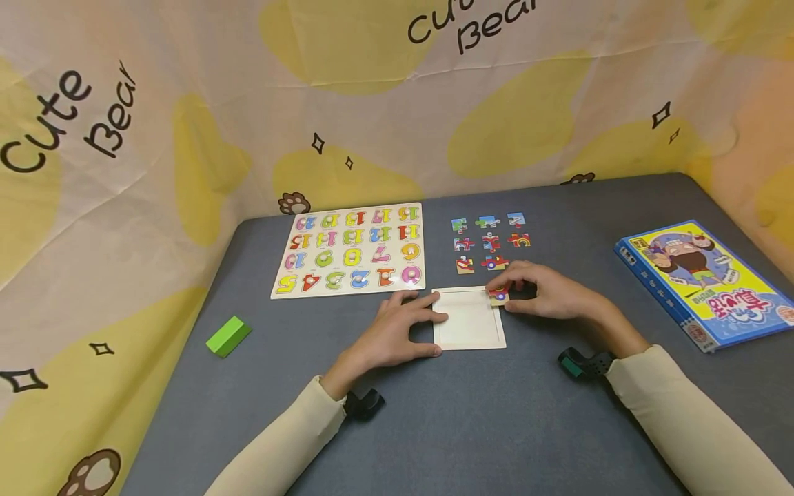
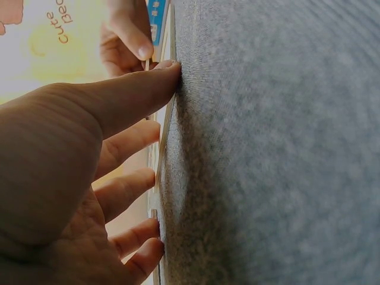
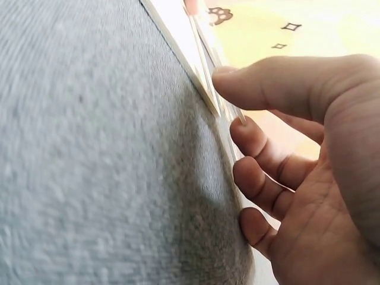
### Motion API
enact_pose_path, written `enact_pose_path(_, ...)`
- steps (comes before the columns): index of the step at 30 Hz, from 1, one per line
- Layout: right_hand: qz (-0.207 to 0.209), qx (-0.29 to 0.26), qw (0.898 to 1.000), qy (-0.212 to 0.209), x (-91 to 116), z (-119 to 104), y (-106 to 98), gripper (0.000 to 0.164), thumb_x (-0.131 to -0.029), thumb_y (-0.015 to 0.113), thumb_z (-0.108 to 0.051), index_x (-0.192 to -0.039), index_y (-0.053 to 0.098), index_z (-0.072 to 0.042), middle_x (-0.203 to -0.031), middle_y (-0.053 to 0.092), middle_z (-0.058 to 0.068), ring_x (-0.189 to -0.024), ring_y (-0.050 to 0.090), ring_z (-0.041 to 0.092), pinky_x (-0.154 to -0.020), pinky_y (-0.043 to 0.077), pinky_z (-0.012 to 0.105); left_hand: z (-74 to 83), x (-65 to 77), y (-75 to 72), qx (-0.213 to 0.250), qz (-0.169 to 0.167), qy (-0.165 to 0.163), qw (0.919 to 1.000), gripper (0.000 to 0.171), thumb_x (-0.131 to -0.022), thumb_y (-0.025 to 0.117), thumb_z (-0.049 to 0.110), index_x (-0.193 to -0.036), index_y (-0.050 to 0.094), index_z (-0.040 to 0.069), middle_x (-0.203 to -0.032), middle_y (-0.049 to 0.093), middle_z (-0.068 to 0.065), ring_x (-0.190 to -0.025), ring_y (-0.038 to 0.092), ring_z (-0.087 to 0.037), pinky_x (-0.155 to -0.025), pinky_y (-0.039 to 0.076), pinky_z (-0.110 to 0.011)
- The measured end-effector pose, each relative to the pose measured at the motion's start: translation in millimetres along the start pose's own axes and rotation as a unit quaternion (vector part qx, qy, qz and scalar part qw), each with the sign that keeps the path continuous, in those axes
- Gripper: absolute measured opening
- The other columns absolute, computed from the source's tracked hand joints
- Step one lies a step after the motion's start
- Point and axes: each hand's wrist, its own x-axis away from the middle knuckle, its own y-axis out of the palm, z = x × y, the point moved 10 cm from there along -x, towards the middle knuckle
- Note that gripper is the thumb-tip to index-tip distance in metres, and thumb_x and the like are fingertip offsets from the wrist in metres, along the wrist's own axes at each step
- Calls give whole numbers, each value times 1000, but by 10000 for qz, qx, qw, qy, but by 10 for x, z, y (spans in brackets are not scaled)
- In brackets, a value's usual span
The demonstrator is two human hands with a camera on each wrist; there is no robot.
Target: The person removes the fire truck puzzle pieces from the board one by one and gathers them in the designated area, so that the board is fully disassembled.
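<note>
In the head view a shallow white puzzle tray [image 1: 466, 320] with a raised rim lies on the table. My left hand [image 1: 397, 329] rests at its left edge, fingers spread over the rim and thumb at the near corner. Between thumb and fingers, my right hand [image 1: 546, 291] pinches a red and yellow jigsaw piece [image 1: 498, 297] over the tray's far right corner. In the right wrist view the thumb [image 3: 261, 83] lies near the tray's edge, and the piece is mostly hidden. Several more picture jigsaw pieces [image 1: 490, 242] lie in rows just beyond the tray.
A number board [image 1: 366, 258] with colourful numerals lies at the back left. A green block [image 1: 229, 336] sits near the table's left edge. On the right is a blue and yellow boxed book [image 1: 713, 282]. A patterned cloth [image 1: 372, 110] hangs behind the table.
</note>
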Motion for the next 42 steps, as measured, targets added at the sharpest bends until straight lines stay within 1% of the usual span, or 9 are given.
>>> enact_pose_path(3, 121, 74, 9999, 82, 16, 40, -44, 36, -91, 76, -12, -126, 72, -21, -107, 64, -4, -93, 51, 16, -82, 43, 30, 4, 2, -2, 24, 25, 29, 10000, 55, -84, 84, 36, -135, 68, 26, -162, 42, 4, -150, 30, -31, -111, 28, -52)
enact_pose_path(8, 311, 151, 9989, 312, 42, 116, -122, 37, -90, 76, -11, -126, 72, -20, -107, 65, -2, -91, 50, 17, -80, 42, 31, 2, -3, 4, 29, 40, 45, 10000, 55, -84, 84, 36, -135, 68, 25, -162, 42, 3, -149, 30, -31, -111, 28, -52)
enact_pose_path(14, 554, 269, 9976, 311, 73, 173, -216, 37, -91, 75, -9, -127, 72, -19, -108, 66, -1, -90, 46, 16, -79, 38, 32, -3, -7, 8, 38, 65, 47, 10000, 54, -84, 84, 36, -135, 69, 25, -162, 43, 3, -149, 31, -31, -110, 29, -52)
enact_pose_path(17, 668, 368, 9963, 390, 86, 236, -252, 38, -91, 74, -8, -127, 72, -19, -107, 65, 0, -90, 45, 17, -78, 37, 33, -5, -8, 10, 25, 63, 51, 10000, 54, -84, 84, 36, -135, 68, 25, -162, 42, 3, -149, 30, -30, -111, 28, -52)
enact_pose_path(23, 833, 505, 9931, 650, 111, 346, -333, 36, -90, 75, -7, -125, 73, -16, -103, 61, 5, -90, 46, 20, -78, 38, 35, -4, -3, 10, 21, 57, 59, 10000, 55, -84, 83, 37, -135, 68, 25, -162, 42, 4, -150, 30, -30, -111, 28, -52)
enact_pose_path(30, 1053, 413, 9895, 895, 176, 438, -431, 35, -91, 74, -8, -125, 72, -14, -105, 62, 9, -92, 48, 23, -81, 39, 38, 18, 11, -5, 20, 66, 68, 10000, 54, -84, 83, 36, -135, 68, 24, -162, 42, 2, -149, 30, -31, -111, 28, -53)
enact_pose_path(38, 1093, 415, 9879, 1021, 189, 523, -451, 34, -93, 74, -12, -127, 71, -15, -106, 60, 9, -92, 44, 22, -79, 34, 36, 25, 16, -4, 40, 58, 85, 9999, 54, -84, 83, 36, -135, 68, 24, -162, 43, 1, -149, 30, -32, -111, 28, -54)
enact_pose_path(42, 1094, 379, 9876, 1063, 181, 551, -457, 33, -93, 73, -11, -126, 71, -14, -106, 60, 10, -92, 44, 23, -80, 33, 37, 17, 8, 1, 43, 73, 86, 9999, 55, -84, 84, 36, -135, 68, 24, -162, 43, 1, -149, 31, -31, -111, 28, -53)
